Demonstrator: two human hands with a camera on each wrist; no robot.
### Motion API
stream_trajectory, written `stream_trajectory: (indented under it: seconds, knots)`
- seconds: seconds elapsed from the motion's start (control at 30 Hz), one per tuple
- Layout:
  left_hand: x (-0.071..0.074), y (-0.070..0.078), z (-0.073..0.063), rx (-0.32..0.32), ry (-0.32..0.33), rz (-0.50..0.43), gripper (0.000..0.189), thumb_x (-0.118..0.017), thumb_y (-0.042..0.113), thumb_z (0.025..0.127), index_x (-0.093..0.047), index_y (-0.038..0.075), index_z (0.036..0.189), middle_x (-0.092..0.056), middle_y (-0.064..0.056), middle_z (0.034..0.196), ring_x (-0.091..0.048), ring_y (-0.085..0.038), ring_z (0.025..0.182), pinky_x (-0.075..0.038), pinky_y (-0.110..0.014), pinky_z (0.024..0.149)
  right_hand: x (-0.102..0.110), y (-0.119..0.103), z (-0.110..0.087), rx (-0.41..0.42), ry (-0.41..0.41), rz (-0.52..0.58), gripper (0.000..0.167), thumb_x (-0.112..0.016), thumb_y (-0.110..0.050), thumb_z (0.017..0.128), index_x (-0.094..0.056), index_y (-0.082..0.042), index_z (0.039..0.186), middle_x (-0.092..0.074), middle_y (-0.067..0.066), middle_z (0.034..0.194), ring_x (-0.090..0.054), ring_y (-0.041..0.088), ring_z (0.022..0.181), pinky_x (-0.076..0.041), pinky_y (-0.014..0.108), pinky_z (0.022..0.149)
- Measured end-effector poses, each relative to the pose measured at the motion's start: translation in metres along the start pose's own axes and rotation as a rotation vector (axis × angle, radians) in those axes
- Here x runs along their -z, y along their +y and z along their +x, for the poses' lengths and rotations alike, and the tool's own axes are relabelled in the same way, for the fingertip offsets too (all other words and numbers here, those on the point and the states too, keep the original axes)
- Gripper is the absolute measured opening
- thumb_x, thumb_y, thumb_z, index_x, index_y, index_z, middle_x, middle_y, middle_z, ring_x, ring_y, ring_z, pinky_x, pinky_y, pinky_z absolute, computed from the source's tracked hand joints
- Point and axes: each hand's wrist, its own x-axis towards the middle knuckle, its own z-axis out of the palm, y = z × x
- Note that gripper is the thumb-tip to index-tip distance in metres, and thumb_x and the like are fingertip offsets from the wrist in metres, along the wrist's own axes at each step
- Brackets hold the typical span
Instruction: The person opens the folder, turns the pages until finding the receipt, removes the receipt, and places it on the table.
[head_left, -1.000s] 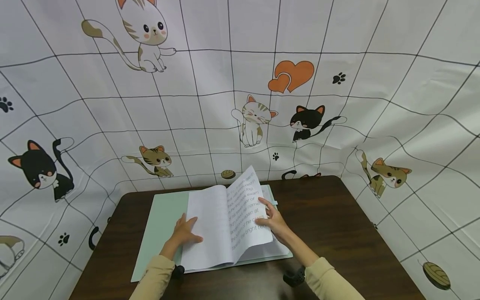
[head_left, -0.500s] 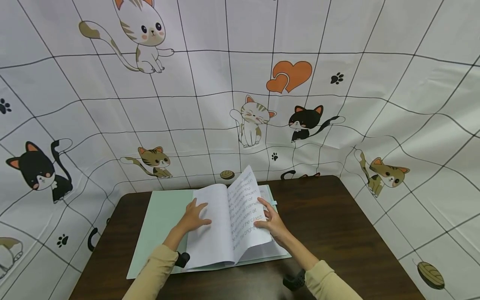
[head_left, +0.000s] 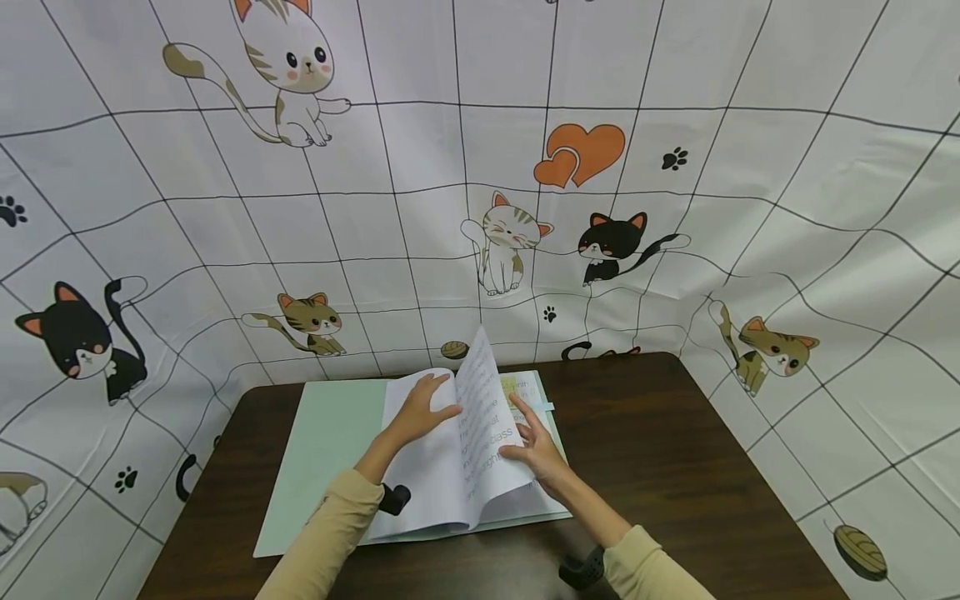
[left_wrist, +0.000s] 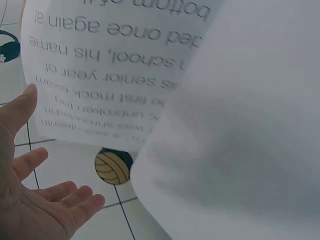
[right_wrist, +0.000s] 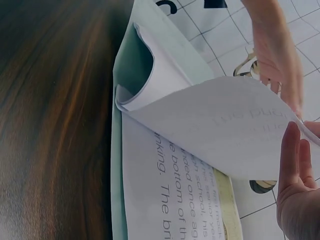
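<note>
A pale green folder (head_left: 330, 454) lies open with a stack of white sheets. One printed page (head_left: 486, 433) is lifted upright, curving along its bottom edge. My right hand (head_left: 542, 450) pinches that page at its right edge, which the right wrist view shows close up with fingertips (right_wrist: 291, 131) against the paper. My left hand (head_left: 420, 414) hovers over the turned white sheets (head_left: 420, 475), thumb and fingers spread, holding nothing. In the left wrist view the left palm (left_wrist: 35, 210) faces the raised page. Under it, another printed sheet shows a yellow patch (head_left: 510, 385).
The folder sits on a dark brown wooden table (head_left: 637, 450). Behind it hangs a white grid-patterned cloth (head_left: 390, 225) printed with cats. A light blue tab (head_left: 550, 407) sticks out at the folder's right edge. Each wrist wears a black device (head_left: 395, 500).
My left hand has lifted off the left sheets and moved up and right towards the raised page. The right hand has swung the page leftward, uncovering more of the sheet beneath.
</note>
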Motion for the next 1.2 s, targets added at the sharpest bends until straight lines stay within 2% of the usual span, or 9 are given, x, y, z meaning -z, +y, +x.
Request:
stream_trajectory:
  seconds: [0.13, 0.23, 0.57, 0.83, 1.1, 1.2]
  knots:
    - [-0.006, 0.009, 0.006, -0.058, 0.034, -0.051, 0.067, -0.070, 0.022, 0.089, -0.041, -0.006, 0.144, -0.035, -0.033, 0.150, -0.031, -0.050, 0.141, -0.029, -0.064, 0.112, -0.004, 0.002, -0.001, -0.015, -0.006, 0.001, 0.090, -0.059, 0.009, 0.083, -0.013, -0.015, 0.157, -0.047, 0.033, 0.137, -0.069, 0.015, 0.093, -0.059, 0.030, 0.072]
    - [-0.008, 0.016, 0.010, -0.079, 0.047, -0.085, 0.070, -0.070, 0.022, 0.089, -0.039, -0.004, 0.145, -0.038, -0.030, 0.149, -0.035, -0.047, 0.140, -0.031, -0.063, 0.112, -0.008, 0.004, -0.001, -0.022, -0.016, -0.001, 0.086, -0.058, 0.008, 0.084, -0.015, -0.011, 0.157, -0.042, 0.035, 0.141, -0.068, 0.017, 0.097, -0.059, 0.029, 0.073]
    - [-0.015, 0.030, 0.019, -0.039, 0.060, -0.153, 0.077, -0.070, 0.027, 0.089, -0.031, 0.003, 0.152, -0.034, -0.026, 0.153, -0.036, -0.043, 0.140, -0.036, -0.058, 0.110, -0.023, 0.007, -0.004, -0.027, -0.030, -0.029, 0.075, -0.061, 0.001, 0.086, -0.023, 0.006, 0.151, -0.044, 0.033, 0.142, -0.062, 0.009, 0.101, -0.054, 0.022, 0.079]
    - [-0.015, 0.036, 0.022, -0.096, 0.093, -0.129, 0.074, -0.072, 0.026, 0.087, -0.037, 0.004, 0.149, -0.042, -0.029, 0.145, -0.048, -0.045, 0.125, -0.044, -0.058, 0.100, -0.036, 0.010, -0.003, -0.025, -0.042, -0.009, 0.075, -0.061, 0.001, 0.083, -0.024, 0.010, 0.148, -0.041, 0.035, 0.144, -0.061, 0.010, 0.104, -0.052, 0.020, 0.082]
    - [-0.015, 0.041, 0.023, -0.038, 0.125, -0.088, 0.072, -0.072, 0.028, 0.087, -0.040, 0.004, 0.148, -0.048, -0.029, 0.136, -0.054, -0.042, 0.108, -0.046, -0.052, 0.087, -0.043, 0.013, -0.004, -0.017, -0.074, -0.018, 0.071, -0.061, 0.003, 0.084, -0.029, 0.010, 0.146, -0.048, 0.035, 0.136, -0.063, 0.008, 0.098, -0.053, 0.021, 0.080]
    - [-0.013, 0.042, 0.021, -0.023, 0.141, -0.102, 0.073, -0.073, 0.027, 0.087, -0.040, 0.002, 0.147, -0.047, -0.031, 0.138, -0.056, -0.044, 0.110, -0.049, -0.053, 0.089, -0.045, 0.013, -0.005, -0.020, -0.091, -0.002, 0.071, -0.061, 0.003, 0.084, -0.029, 0.010, 0.147, -0.047, 0.035, 0.137, -0.063, 0.008, 0.098, -0.054, 0.022, 0.079]
